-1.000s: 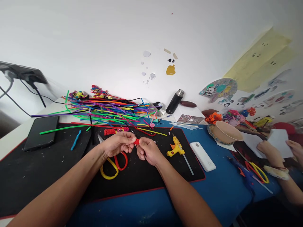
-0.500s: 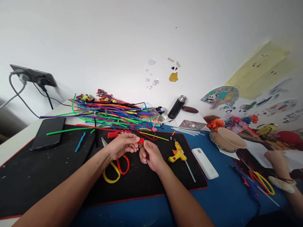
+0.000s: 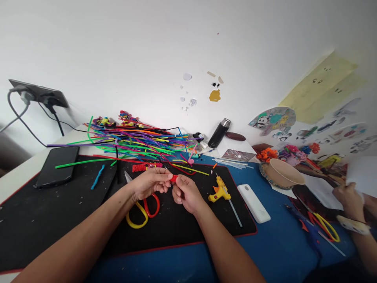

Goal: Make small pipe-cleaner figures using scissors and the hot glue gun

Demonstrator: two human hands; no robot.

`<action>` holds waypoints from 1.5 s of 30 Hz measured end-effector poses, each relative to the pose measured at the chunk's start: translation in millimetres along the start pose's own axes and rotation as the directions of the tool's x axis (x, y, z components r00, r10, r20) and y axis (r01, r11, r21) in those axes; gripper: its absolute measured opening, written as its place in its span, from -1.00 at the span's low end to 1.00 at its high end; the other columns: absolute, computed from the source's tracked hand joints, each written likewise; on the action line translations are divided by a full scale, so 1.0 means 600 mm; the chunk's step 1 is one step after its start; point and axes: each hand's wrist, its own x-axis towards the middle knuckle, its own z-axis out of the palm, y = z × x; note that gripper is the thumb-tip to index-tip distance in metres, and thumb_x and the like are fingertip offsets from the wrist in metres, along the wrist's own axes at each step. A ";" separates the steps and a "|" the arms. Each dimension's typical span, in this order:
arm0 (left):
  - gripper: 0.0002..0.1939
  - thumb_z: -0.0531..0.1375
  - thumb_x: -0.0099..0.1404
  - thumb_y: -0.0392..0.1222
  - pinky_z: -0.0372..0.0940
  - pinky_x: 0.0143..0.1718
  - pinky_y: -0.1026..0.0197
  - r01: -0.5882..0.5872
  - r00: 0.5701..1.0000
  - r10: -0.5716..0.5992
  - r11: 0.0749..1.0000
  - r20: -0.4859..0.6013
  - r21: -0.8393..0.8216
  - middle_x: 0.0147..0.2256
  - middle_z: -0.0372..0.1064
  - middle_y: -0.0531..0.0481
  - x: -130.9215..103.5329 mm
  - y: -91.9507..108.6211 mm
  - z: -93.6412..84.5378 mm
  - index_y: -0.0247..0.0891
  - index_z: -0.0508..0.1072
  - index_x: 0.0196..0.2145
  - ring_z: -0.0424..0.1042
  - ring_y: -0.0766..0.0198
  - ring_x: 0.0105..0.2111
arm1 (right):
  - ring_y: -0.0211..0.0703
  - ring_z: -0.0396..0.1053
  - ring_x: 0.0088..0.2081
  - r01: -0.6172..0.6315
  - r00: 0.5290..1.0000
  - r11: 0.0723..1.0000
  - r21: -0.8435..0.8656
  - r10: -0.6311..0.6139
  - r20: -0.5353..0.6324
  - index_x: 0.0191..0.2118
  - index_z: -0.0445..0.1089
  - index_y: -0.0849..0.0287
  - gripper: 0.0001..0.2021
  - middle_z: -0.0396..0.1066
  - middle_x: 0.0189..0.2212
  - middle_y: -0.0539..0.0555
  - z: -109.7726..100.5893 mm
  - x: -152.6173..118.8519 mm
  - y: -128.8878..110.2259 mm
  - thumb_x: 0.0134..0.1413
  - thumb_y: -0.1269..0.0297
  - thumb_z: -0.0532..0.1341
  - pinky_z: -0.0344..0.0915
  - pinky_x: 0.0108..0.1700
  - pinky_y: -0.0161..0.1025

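Note:
Between my fingertips is a small red coil of pipe cleaner (image 3: 174,179), mostly covered by the fingers. My left hand (image 3: 153,182) pinches its left end, and my right hand (image 3: 187,192) pinches the right end. Scissors with one yellow and one red handle (image 3: 138,226) lie on the black mat under my left wrist, blades partly hidden. Just behind my left hand rests a red coiled piece (image 3: 139,168) beside a pink one. A yellow glue gun (image 3: 220,190) with a clear glue stick lies to the right of my right hand.
Many coloured pipe cleaners (image 3: 138,141) are heaped along the wall. A phone (image 3: 57,167) and a short blue twisted piece (image 3: 97,177) lie left. A white power bank (image 3: 253,203), bowl (image 3: 284,173) and black flask (image 3: 219,133) stand or lie right. A co-worker's hand (image 3: 350,200) holds paper at far right.
My hands have drawn slightly closer together around the red coil, so less of it shows. The co-worker's hand has lifted a sheet of white paper. The view has shifted a little.

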 end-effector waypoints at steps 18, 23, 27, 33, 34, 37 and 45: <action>-0.68 0.55 0.10 -0.10 0.36 -0.61 0.43 -0.019 1.000 0.018 1.000 0.010 0.018 -0.54 0.50 -0.01 0.002 -0.006 0.002 -0.36 0.57 -0.42 0.46 0.39 -0.63 | -0.39 0.08 -0.72 0.020 1.000 0.999 0.045 -0.019 -0.013 -0.38 0.39 0.20 -0.46 0.21 -0.66 -0.14 0.000 0.001 0.000 0.16 -0.27 0.35 -0.06 -0.67 -0.37; -0.70 0.54 0.12 -0.12 0.35 -0.61 0.44 -0.023 1.000 0.023 1.000 0.007 0.013 -0.54 0.50 -0.02 0.001 -0.004 0.002 -0.37 0.57 -0.42 0.46 0.40 -0.63 | -0.39 0.09 -0.71 0.026 1.000 0.999 0.035 -0.025 -0.002 -0.37 0.40 0.21 -0.46 0.22 -0.66 -0.14 0.002 0.001 0.000 0.16 -0.26 0.36 -0.05 -0.67 -0.37; -0.65 0.57 0.07 -0.08 0.35 -0.63 0.44 -0.011 1.000 0.010 1.000 0.014 0.029 -0.56 0.50 -0.01 -0.001 -0.003 0.004 -0.36 0.56 -0.44 0.46 0.39 -0.64 | -0.40 0.09 -0.71 0.017 1.000 1.000 0.023 -0.017 0.006 -0.38 0.39 0.21 -0.49 0.22 -0.66 -0.14 0.001 0.000 0.000 0.16 -0.21 0.38 -0.05 -0.67 -0.38; -0.61 0.61 -0.02 -0.03 0.33 -0.65 0.45 0.010 1.000 -0.011 0.999 0.020 0.040 -0.59 0.49 0.01 -0.003 -0.001 0.004 -0.34 0.57 -0.46 0.46 0.38 -0.66 | -0.39 0.10 -0.71 0.010 1.000 1.000 0.002 -0.010 0.027 -0.38 0.37 0.19 -0.51 0.23 -0.67 -0.14 -0.003 0.000 0.005 0.18 -0.19 0.38 -0.03 -0.66 -0.39; -0.61 0.61 -0.02 -0.03 0.34 -0.65 0.45 0.009 1.000 -0.010 0.999 0.019 0.040 -0.59 0.49 0.01 -0.003 -0.002 0.004 -0.34 0.57 -0.45 0.46 0.38 -0.66 | -0.39 0.11 -0.71 0.013 1.000 1.000 0.001 -0.013 0.029 -0.39 0.37 0.19 -0.51 0.24 -0.67 -0.14 -0.004 0.001 0.006 0.19 -0.19 0.37 -0.02 -0.66 -0.38; -0.61 0.60 -0.01 -0.04 0.33 -0.65 0.45 0.003 1.000 -0.004 0.999 0.014 0.035 -0.58 0.49 0.01 -0.003 -0.003 0.003 -0.34 0.57 -0.45 0.45 0.38 -0.65 | -0.39 0.11 -0.72 0.023 0.999 1.000 0.000 -0.023 0.026 -0.38 0.37 0.19 -0.52 0.24 -0.67 -0.14 -0.005 0.002 0.009 0.21 -0.18 0.36 -0.01 -0.66 -0.38; -0.63 0.57 0.05 -0.04 0.31 -0.62 0.43 -0.059 0.996 0.062 0.998 -0.057 0.038 -0.55 0.49 0.00 0.004 -0.003 -0.003 -0.36 0.57 -0.44 0.44 0.41 -0.64 | -0.39 0.08 -0.73 0.040 0.996 0.998 0.038 -0.037 -0.077 -0.30 0.42 0.20 -0.46 0.22 -0.68 -0.16 0.002 0.001 0.004 0.16 -0.28 0.35 -0.03 -0.69 -0.39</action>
